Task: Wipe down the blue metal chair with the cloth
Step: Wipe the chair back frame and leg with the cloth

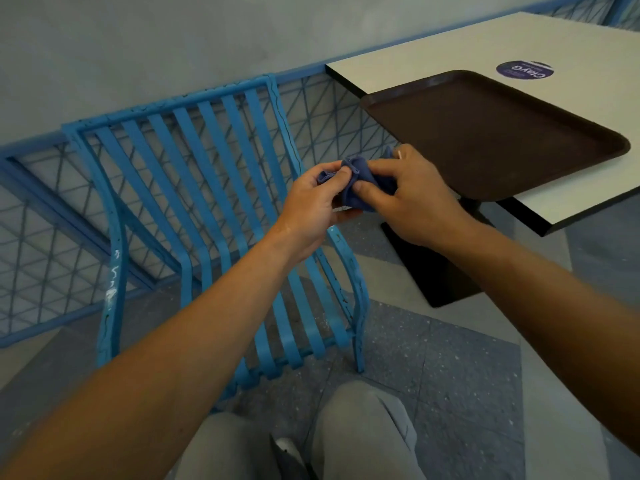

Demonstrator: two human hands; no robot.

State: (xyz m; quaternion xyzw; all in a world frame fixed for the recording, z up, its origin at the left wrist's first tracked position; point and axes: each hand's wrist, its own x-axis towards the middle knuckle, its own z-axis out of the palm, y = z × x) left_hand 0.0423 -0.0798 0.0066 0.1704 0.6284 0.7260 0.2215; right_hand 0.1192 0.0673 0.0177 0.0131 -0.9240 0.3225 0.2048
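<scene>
Small bunched blue cloth (358, 183) pinched mid-frame between left hand (311, 206) and right hand (412, 195), fingers closed on it. Held above slatted blue metal chair (207, 188), apart from it. Brown plastic tray (491, 133) upper right, on white table (433, 53).

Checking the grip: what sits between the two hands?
The head view shows only the bunched blue cloth between the left hand and right hand; both pinch it.

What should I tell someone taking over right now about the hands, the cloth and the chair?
Left hand and right hand: both pinch the bunched blue cloth in the air above the chair.
Blue metal chair: stands before the railing, left of the table; nothing touches it.
Done: cloth in hand.
Left: apparently all the wiping, backrest, seat slats and frame.
</scene>
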